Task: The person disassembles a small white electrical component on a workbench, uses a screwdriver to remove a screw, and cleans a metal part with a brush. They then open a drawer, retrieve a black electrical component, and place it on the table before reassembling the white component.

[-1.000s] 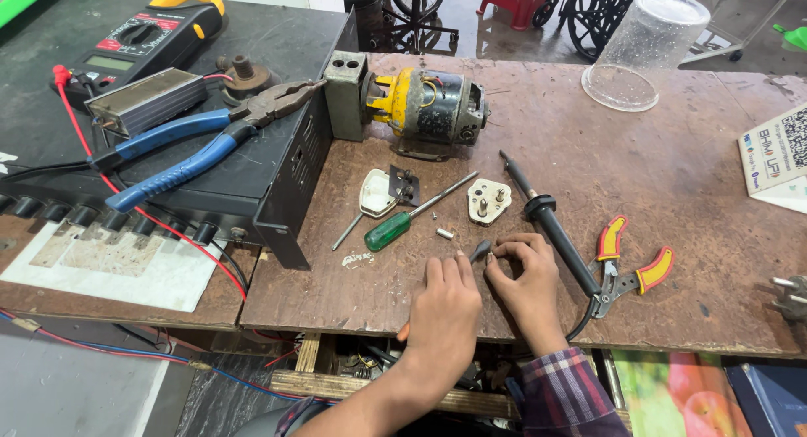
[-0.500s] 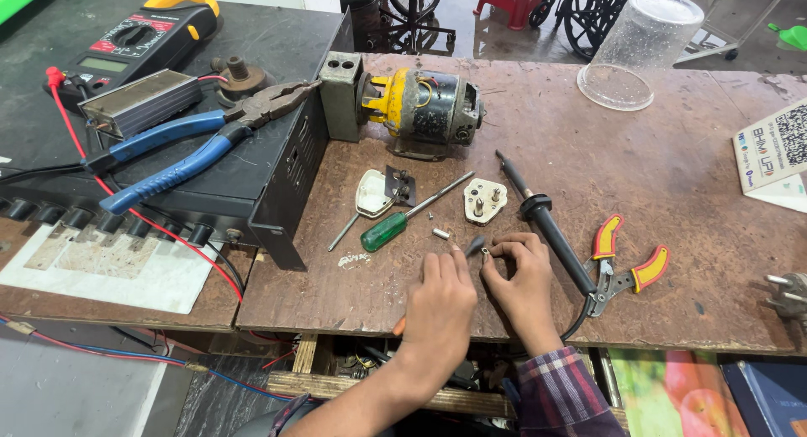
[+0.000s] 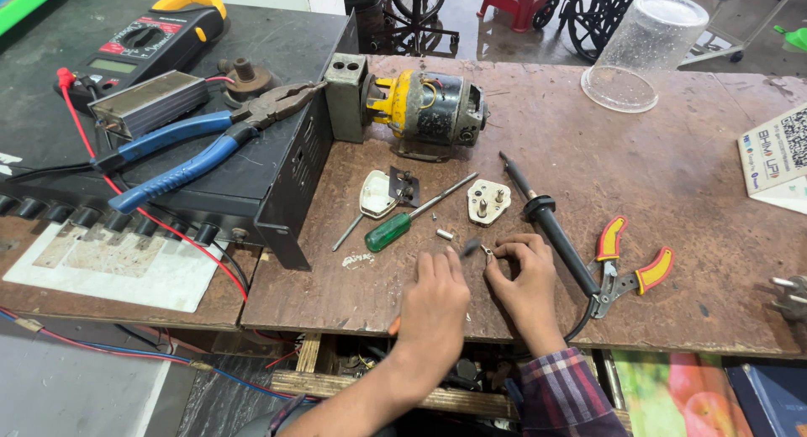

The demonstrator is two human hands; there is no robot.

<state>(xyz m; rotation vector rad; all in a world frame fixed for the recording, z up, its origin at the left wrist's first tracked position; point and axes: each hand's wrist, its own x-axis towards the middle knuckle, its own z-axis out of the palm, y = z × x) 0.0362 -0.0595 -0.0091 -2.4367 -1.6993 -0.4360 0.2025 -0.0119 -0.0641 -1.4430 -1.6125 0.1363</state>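
left hand (image 3: 434, 298) lies flat on the worktop (image 3: 672, 193), fingers loosely spread, gripping nothing. right hand (image 3: 525, 273) pinches a small metal part (image 3: 486, 250) at the near edge. just right, a black soldering iron (image 3: 546, 223) crosses beside red-yellow cutters (image 3: 626, 265). beyond: green screwdriver (image 3: 391, 231), white plug halves (image 3: 489, 202). further back: motor (image 3: 429, 107), blue pliers (image 3: 202, 143), clear plastic jar (image 3: 643, 50).
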